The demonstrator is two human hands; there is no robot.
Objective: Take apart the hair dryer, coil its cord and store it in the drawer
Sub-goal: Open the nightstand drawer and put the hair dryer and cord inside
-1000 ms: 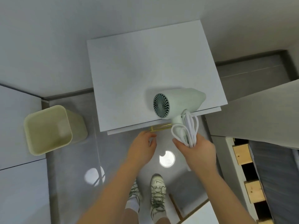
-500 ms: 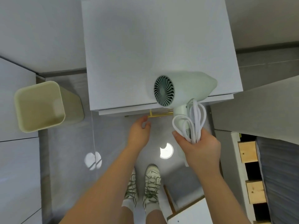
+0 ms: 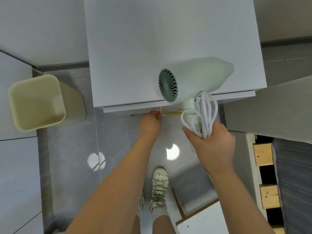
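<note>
A pale green hair dryer (image 3: 199, 76) with a ribbed rear grille hangs over the front edge of a white cabinet (image 3: 152, 39). My right hand (image 3: 212, 142) grips its handle together with the coiled white cord (image 3: 205, 115), whose loops stick up above my fingers. My left hand (image 3: 150, 123) has its fingers closed on the gold handle (image 3: 170, 112) of the top drawer (image 3: 131, 108). The drawer front sticks out only slightly from under the cabinet top.
A cream waste bin (image 3: 38, 102) stands on the grey floor to the left of the cabinet. A bed frame with wooden slats (image 3: 263, 154) lies at the right. My feet in sneakers (image 3: 158, 186) stand just before the cabinet.
My left hand reached forward from below the drawer and closed on its gold handle. The view moved nearer to the cabinet. My right hand kept its hold on the dryer and cord.
</note>
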